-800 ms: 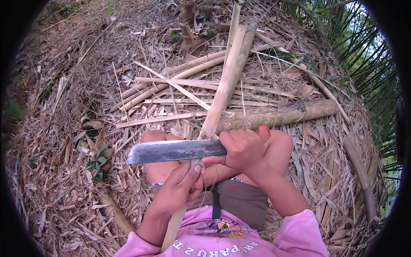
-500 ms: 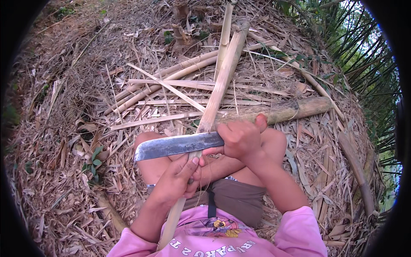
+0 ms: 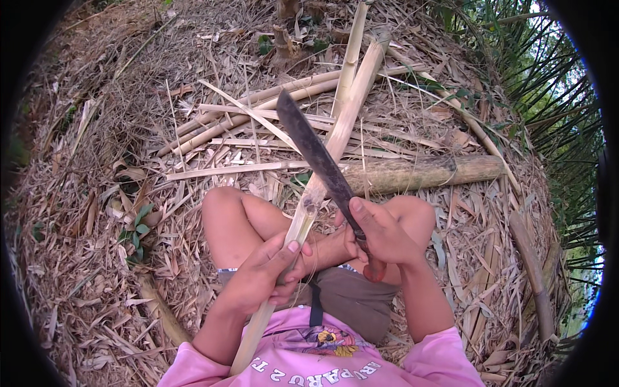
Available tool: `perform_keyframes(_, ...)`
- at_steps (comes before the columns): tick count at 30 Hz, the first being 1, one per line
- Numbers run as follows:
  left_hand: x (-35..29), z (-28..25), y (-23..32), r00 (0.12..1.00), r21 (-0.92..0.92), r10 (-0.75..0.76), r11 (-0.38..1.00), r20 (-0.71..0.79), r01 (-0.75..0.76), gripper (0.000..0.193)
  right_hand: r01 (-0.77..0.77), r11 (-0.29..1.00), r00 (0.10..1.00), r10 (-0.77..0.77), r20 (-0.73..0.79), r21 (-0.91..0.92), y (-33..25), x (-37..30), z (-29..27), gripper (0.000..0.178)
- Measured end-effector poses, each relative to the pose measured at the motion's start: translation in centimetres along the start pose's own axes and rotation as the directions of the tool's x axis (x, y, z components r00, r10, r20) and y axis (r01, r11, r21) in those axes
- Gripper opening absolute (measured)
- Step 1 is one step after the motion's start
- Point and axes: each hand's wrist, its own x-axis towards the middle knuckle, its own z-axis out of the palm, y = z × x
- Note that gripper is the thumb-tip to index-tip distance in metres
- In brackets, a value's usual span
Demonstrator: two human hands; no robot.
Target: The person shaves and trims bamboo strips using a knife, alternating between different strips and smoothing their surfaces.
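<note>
A long split bamboo strip (image 3: 348, 119) slants from my lap away to the far right, with a dark node near its middle. My left hand (image 3: 267, 271) is closed around its near part, the thumb lying on top. In my right hand (image 3: 380, 235) is a machete (image 3: 316, 151), gripped by its dark handle. Its dark blade points up and to the far left, crossing over the strip just beyond the node. Whether blade and strip touch, I cannot tell. Beneath the strip lies a thick bamboo pole (image 3: 425, 174).
Several thin bamboo strips (image 3: 258, 169) and slim poles (image 3: 258, 106) lie crosswise ahead. Another split piece (image 3: 351, 58) leans beside the long strip. Dry leaves and shavings (image 3: 103, 258) cover the ground. My crossed legs (image 3: 225, 226) are close below. Green bamboo (image 3: 554, 122) grows at the right.
My right hand has turned the machete from lying level across the strip near my left hand to pointing up and away. My left hand keeps its hold on the strip.
</note>
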Motion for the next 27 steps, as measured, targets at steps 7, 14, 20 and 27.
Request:
perform_keyframes(7,-0.2,0.0,-0.4,1.000,-0.032,-0.018,0.999,-0.005,0.017,0.022,0.198,0.946,0.980,-0.196,0.036,-0.257,0.2,0.8,-1.3,0.048)
perform_keyframes(14,-0.9,-0.4,-0.7,0.997,0.036,0.052,0.998,0.049,-0.054,0.023,0.193,0.947,0.981,-0.196,0.017,-0.256,-0.9,-0.1,-0.1,0.048)
perform_keyframes(20,-0.7,-1.0,-1.4,0.996,0.054,0.060,0.996,0.070,-0.064,0.023,0.213,0.944,0.961,-0.249,-0.123,-0.252,-0.8,-0.2,0.4,0.047)
perform_keyframes(27,0.1,-2.1,-2.3,0.995,0.211,0.099,0.972,0.025,-0.102,0.023,0.304,0.704,0.900,-0.432,-0.048,-0.642,-0.6,-0.3,0.4,0.043)
